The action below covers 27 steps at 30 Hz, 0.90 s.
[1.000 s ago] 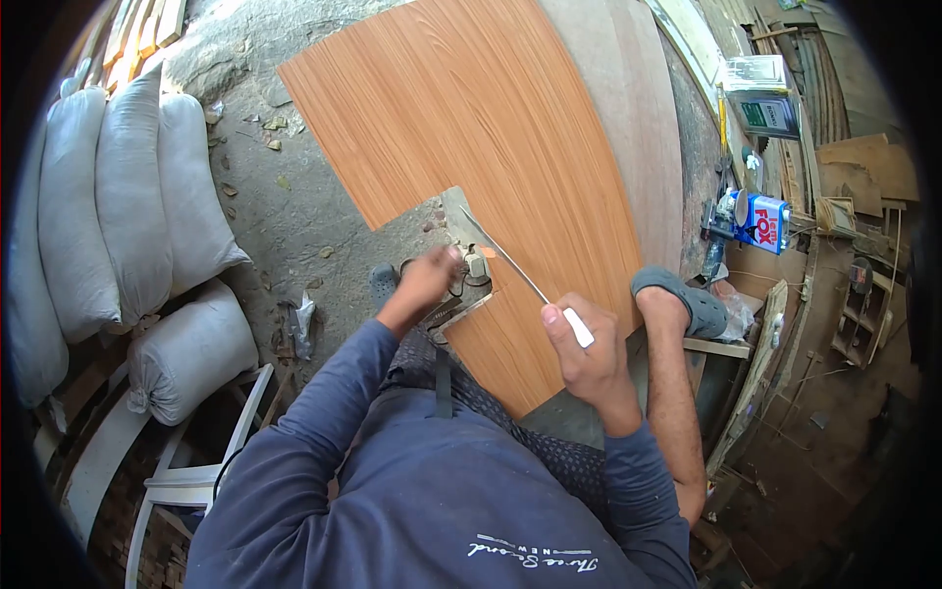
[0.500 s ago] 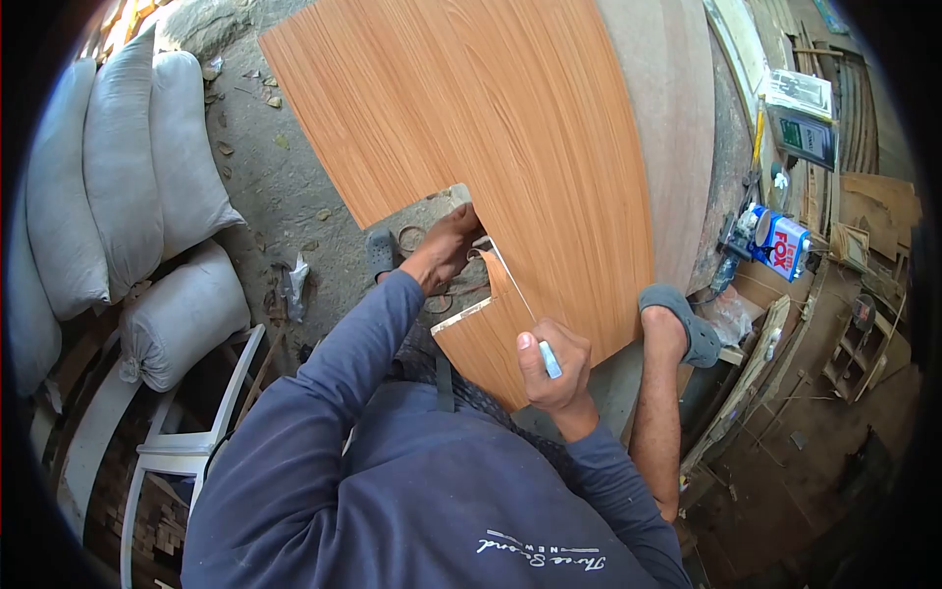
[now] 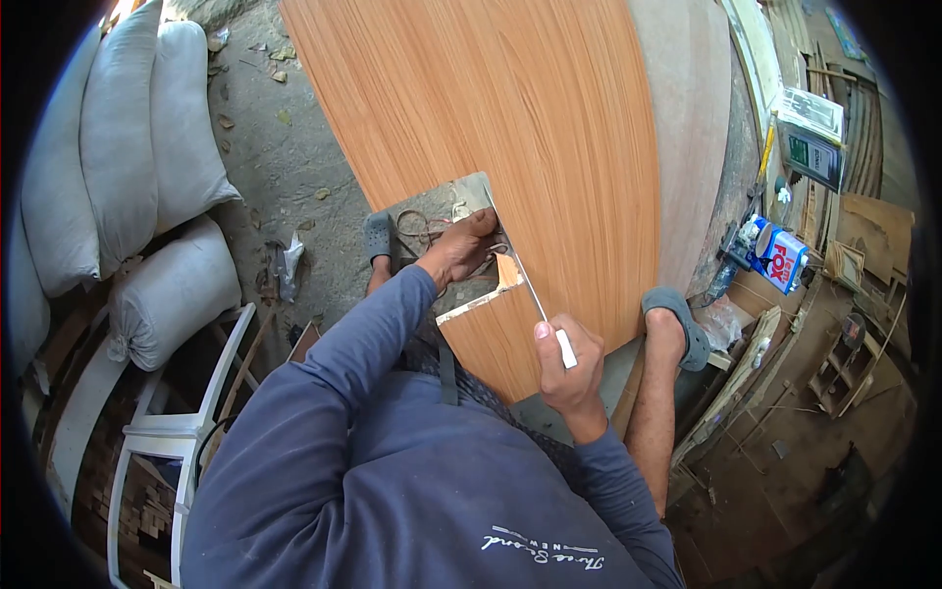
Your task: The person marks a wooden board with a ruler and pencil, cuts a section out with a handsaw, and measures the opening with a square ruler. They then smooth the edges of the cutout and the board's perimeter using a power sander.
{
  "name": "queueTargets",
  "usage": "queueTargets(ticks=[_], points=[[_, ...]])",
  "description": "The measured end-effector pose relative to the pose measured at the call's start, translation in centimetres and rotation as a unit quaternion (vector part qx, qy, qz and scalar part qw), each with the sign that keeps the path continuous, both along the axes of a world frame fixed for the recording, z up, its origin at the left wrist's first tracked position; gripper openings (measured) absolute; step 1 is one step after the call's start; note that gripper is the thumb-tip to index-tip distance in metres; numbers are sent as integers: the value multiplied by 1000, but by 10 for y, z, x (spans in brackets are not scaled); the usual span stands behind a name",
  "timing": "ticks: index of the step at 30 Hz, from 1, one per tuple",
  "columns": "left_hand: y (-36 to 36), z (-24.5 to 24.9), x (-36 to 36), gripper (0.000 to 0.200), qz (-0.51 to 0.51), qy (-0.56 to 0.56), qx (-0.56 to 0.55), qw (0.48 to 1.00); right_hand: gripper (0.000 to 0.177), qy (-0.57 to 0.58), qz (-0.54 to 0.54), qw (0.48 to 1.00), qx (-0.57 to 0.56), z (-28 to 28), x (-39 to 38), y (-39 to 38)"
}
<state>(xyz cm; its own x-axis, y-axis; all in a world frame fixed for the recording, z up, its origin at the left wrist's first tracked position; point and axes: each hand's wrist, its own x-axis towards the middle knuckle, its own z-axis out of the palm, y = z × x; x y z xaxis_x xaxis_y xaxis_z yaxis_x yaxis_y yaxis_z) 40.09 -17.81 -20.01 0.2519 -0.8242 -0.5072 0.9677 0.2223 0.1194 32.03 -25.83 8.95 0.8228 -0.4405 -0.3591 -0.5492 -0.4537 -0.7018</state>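
- Right hand (image 3: 577,375) grips the white-handled tool (image 3: 566,349); wood-grain panel (image 3: 510,108) extends toward 12 o'clock
- Left hand (image 3: 459,248) lies at 11 o'clock from the right — grip cannot be told; a slip could cut it
- Sideways force could chip the panel's edge

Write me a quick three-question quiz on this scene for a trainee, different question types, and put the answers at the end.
1. Multiple choice: which of the hands holds the white-handled tool?
A) left
B) right
C) neither

2. True or false: in the picture, the blue can is to the right of the wood-grain board.

3. Fill in the blank: the left hand shows within the ____ cut into the wood-grain board.

Key:
1. B, the right hand.
2. True.
3. Notch.
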Motion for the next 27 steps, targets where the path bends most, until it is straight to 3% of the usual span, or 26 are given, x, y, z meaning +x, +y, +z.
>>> queueTargets(ticks=[14,17,20,22,23,24,25,26,27], points=[[-11,-28,-23,46,38,47,5,998,34,60,-34,998,11,-11,23,-3],[3,-30,-18,68,-18,42,52,998,34,81,-23,996,35,-12,30,-6],[49,14,2,54,55,42,45,997,30,53,119,991,31,19,40,2],[90,31,7,62,62,68,64,994,27,38,236,970,53,29,33,10],[108,26,-4,62,44,47,161,985,26,25,293,954,62,31,31,14],[123,24,-19,63,26,25,257,966,25,33,342,938,53,35,30,17],[135,35,-29,57,-20,-138,350,926,25,42,389,919,44,39,28,20],[146,55,-36,51,-66,-296,428,851,25,50,435,898,36,42,24,24],[155,76,-39,46,-109,-442,490,743,26,39,447,893,22,42,20,28]])
